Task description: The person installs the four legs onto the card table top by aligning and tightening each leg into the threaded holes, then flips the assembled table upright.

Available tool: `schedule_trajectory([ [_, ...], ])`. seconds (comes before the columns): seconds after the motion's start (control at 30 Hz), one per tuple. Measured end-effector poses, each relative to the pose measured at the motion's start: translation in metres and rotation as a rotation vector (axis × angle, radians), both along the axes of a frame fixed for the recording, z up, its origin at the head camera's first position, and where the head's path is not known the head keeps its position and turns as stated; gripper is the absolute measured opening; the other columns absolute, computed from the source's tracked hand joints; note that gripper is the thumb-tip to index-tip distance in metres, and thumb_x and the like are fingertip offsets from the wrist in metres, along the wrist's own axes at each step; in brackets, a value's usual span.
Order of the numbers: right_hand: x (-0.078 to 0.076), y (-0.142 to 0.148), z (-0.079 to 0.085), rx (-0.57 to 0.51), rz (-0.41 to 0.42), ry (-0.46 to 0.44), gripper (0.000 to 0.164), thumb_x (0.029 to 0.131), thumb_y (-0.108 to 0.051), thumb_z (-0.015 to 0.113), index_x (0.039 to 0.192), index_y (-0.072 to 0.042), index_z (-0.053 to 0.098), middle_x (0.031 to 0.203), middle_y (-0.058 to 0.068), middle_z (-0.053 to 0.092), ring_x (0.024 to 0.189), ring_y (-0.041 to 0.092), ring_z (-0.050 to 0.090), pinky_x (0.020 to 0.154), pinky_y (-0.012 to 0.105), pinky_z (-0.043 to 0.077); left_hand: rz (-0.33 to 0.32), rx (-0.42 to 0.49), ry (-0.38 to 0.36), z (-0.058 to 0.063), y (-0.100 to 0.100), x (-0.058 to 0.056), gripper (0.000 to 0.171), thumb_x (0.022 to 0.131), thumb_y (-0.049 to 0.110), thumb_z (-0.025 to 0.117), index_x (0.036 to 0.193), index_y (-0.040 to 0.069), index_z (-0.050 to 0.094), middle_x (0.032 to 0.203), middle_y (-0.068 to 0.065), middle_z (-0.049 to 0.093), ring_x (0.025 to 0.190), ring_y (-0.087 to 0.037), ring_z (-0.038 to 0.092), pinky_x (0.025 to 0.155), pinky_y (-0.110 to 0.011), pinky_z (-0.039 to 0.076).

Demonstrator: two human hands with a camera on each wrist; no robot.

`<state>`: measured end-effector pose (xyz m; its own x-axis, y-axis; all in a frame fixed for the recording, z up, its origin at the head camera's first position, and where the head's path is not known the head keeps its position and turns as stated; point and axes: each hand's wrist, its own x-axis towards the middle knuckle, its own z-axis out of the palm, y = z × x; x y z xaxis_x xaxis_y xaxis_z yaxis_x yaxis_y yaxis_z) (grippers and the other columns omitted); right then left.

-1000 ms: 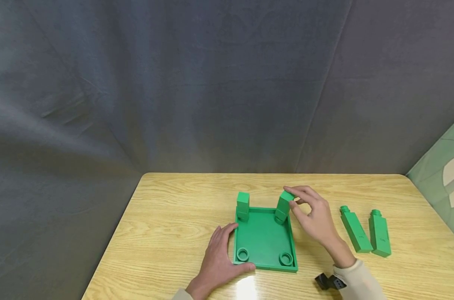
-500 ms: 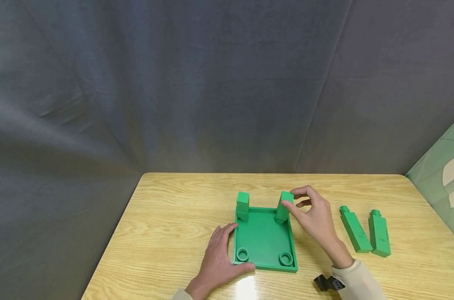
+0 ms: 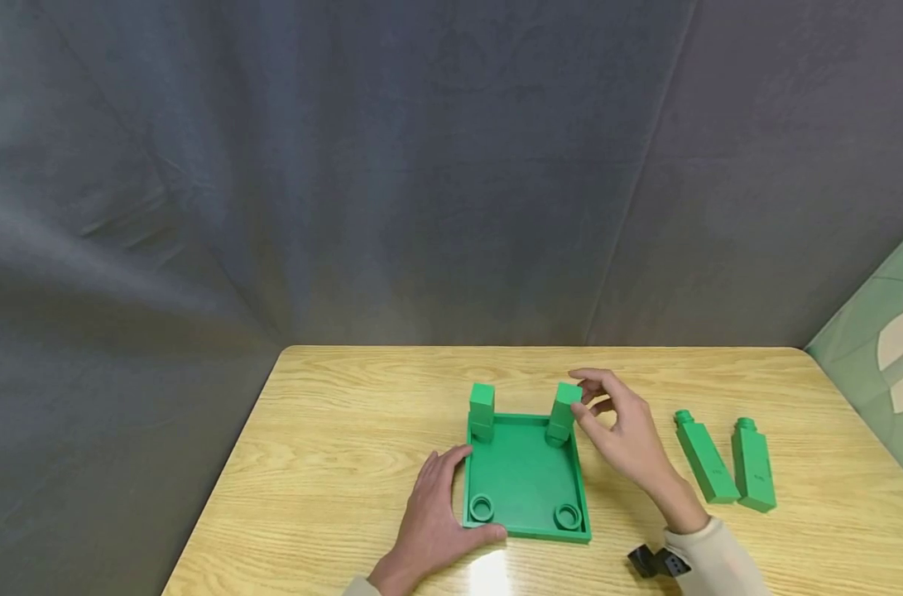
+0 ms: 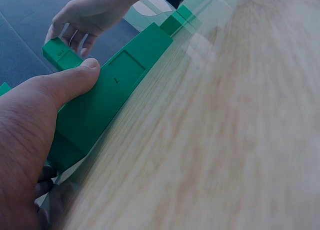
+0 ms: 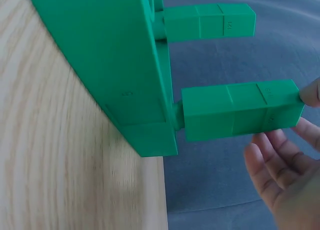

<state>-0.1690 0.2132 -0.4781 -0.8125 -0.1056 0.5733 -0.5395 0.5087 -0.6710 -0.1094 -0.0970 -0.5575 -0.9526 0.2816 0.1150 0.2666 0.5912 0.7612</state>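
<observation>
In the head view my left hand (image 3: 438, 515) grips the near-left corner of a square green tray-like base (image 3: 523, 468) with a raised rim, thumb along the near side and fingers along the left side. My right hand (image 3: 624, 432) holds the top of a green square post (image 3: 566, 406) between thumb and fingers. That post stands in the base's far-right corner; the right wrist view shows its narrow neck (image 5: 177, 115) entering the base. A second green post (image 3: 482, 407) stands upright in the far-left corner. Round sockets (image 3: 482, 508) show at both near corners.
Two loose green posts with threaded ends lie on the wooden table right of my right hand: one post (image 3: 708, 463) and another post (image 3: 753, 468). A black device (image 3: 658, 562) sits at my right wrist. A dark grey curtain (image 3: 451, 174) hangs behind the table.
My right thumb and fingers have shifted round the top of the far-right post, which has turned slightly. The left hand and the base stay in place.
</observation>
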Motion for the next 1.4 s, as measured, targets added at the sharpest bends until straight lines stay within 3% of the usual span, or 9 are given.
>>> schedule_trajectory([
  [0.17,0.0003,-0.0008,-0.0001,0.055,0.004,-0.014,0.046,0.100,0.006,0.075,0.143,-0.012,0.074,0.105,-0.004,0.067,0.089,0.007,0.058,0.077,0.017,0.058,0.004,-0.001,-0.001,0.0002,-0.0001,-0.0003,0.117,0.072,0.073,0.094,0.167,0.025,0.045,0.168,-0.003,0.051,0.163,-0.046,0.033,0.134,-0.069,0.027],
  [0.4,0.0012,-0.0047,-0.0007,0.023,-0.044,-0.042,0.039,0.095,-0.001,0.087,0.131,-0.010,0.077,0.100,-0.003,0.067,0.088,0.013,0.063,0.077,0.013,0.058,0.002,-0.003,-0.003,-0.0001,-0.0003,-0.0007,0.117,0.072,0.073,0.094,0.167,0.024,0.045,0.168,-0.004,0.051,0.163,-0.046,0.033,0.134,-0.070,0.027],
  [0.6,-0.0005,-0.0030,0.0015,0.017,-0.083,0.025,0.037,0.082,0.002,0.096,0.115,-0.009,0.081,0.098,0.000,0.072,0.086,0.020,0.067,0.072,0.014,0.060,0.000,0.002,-0.009,0.0001,-0.0003,-0.0008,0.117,0.073,0.073,0.094,0.167,0.025,0.044,0.168,-0.004,0.051,0.163,-0.046,0.033,0.133,-0.070,0.027],
  [0.77,0.0000,-0.0006,0.0023,0.008,-0.076,0.012,0.032,0.088,0.004,0.089,0.116,-0.009,0.080,0.107,0.004,0.078,0.093,0.017,0.070,0.072,0.016,0.061,0.005,0.004,-0.011,0.0000,-0.0005,-0.0004,0.117,0.073,0.073,0.094,0.167,0.025,0.045,0.168,-0.004,0.051,0.163,-0.047,0.032,0.133,-0.071,0.028],
  [0.93,0.0008,-0.0007,0.0019,-0.002,-0.086,-0.014,0.027,0.090,0.002,0.088,0.113,-0.007,0.077,0.101,0.005,0.079,0.086,0.011,0.072,0.070,0.019,0.062,0.000,0.006,-0.016,0.0003,-0.0001,-0.0007,0.116,0.074,0.073,0.094,0.167,0.025,0.044,0.168,-0.003,0.050,0.164,-0.046,0.032,0.133,-0.070,0.027],
  [1.2,-0.0005,-0.0012,0.0010,0.020,-0.032,-0.021,0.053,0.091,0.003,0.088,0.141,-0.013,0.076,0.104,0.001,0.074,0.085,0.006,0.066,0.071,0.015,0.061,-0.006,-0.005,-0.003,0.0005,-0.0004,-0.0006,0.117,0.074,0.074,0.093,0.167,0.025,0.044,0.168,-0.002,0.051,0.163,-0.044,0.034,0.135,-0.067,0.027],
  [1.4,-0.0005,-0.0002,-0.0007,0.046,0.004,-0.019,0.046,0.095,0.003,0.085,0.139,-0.011,0.078,0.110,0.000,0.074,0.086,0.006,0.063,0.071,0.018,0.061,-0.006,0.000,-0.004,0.0000,-0.0007,-0.0004,0.116,0.074,0.074,0.094,0.167,0.025,0.044,0.168,-0.002,0.051,0.163,-0.044,0.034,0.134,-0.068,0.027],
])
